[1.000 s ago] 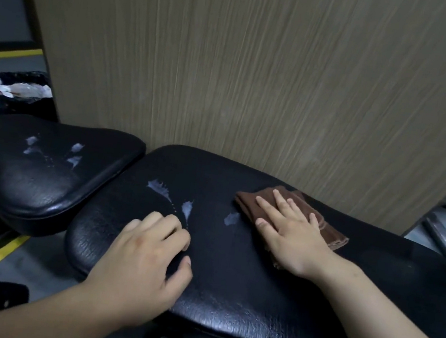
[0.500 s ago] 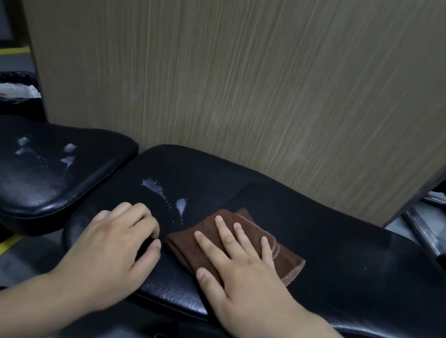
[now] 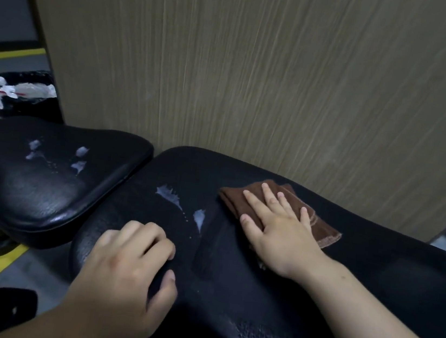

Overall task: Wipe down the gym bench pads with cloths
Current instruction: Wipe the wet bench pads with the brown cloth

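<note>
Dim, soft overhead light; faint sheen on black padding; wide-angle edges bend and blur.

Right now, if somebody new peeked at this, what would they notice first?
Probably the right hand pressing flat on a brown cloth on the long black bench pad. Then the whitish splotches just left of it on that pad, and more on the smaller seat pad at the far left. The left hand rests near the front edge, fingers curled.
</note>
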### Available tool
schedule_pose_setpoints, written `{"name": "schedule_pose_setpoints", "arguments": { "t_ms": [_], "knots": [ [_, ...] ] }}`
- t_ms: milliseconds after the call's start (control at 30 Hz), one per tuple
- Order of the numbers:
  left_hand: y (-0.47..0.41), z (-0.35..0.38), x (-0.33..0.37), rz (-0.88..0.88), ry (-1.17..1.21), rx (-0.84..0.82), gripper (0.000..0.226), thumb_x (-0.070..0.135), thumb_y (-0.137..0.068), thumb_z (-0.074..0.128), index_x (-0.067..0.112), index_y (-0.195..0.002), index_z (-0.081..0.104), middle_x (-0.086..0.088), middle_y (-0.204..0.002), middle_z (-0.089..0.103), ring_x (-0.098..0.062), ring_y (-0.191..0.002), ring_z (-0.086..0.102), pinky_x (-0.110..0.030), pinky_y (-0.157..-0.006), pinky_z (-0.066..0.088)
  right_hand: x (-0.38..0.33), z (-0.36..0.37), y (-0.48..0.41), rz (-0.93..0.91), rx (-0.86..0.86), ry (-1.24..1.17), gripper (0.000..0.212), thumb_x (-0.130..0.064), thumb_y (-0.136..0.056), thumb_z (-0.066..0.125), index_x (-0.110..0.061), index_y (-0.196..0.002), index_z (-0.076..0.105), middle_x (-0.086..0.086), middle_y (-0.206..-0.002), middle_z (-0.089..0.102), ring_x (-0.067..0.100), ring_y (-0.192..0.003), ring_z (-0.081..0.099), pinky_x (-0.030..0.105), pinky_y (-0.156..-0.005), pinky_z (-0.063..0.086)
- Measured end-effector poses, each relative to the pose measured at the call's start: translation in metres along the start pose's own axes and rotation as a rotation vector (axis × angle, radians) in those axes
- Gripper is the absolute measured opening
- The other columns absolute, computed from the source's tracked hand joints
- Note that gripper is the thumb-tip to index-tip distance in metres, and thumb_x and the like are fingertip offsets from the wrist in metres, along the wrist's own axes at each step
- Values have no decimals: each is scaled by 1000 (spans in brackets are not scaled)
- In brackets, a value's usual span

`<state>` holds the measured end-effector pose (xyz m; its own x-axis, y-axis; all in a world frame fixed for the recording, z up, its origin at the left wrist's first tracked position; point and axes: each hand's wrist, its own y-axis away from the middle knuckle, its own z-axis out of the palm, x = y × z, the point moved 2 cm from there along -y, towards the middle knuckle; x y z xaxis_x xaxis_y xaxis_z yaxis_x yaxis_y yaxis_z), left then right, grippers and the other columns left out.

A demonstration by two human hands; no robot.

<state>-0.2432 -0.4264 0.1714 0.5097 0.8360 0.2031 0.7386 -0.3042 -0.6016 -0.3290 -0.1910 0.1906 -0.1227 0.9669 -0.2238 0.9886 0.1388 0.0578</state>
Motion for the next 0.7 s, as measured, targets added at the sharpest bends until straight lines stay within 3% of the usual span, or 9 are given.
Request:
{"name": "schedule_pose_setpoints", "arguments": {
  "t_ms": [367, 700],
  "knots": [
    [2, 1, -3, 47, 12, 33, 19, 28, -79, 55, 14, -84, 66, 2, -88, 56, -21, -77, 53, -39, -64, 40, 13, -7, -50, 96, -5, 16, 56, -57, -100, 21, -44, -154, 11, -7, -165, -7, 23, -152, -4, 60, -117, -5],
    [4, -5, -5, 4, 99, -16, 15, 26, -83, 49, 18, -81, 62, 9, -84, 53, -16, -77, 51, -36, -67, 39, -30, 3, 40, -233, -88, 26, 56, -55, -101, 25, -49, -153, 6, -12, -163, -16, 16, -150, -15, 51, -118, -13]
  ]
}}
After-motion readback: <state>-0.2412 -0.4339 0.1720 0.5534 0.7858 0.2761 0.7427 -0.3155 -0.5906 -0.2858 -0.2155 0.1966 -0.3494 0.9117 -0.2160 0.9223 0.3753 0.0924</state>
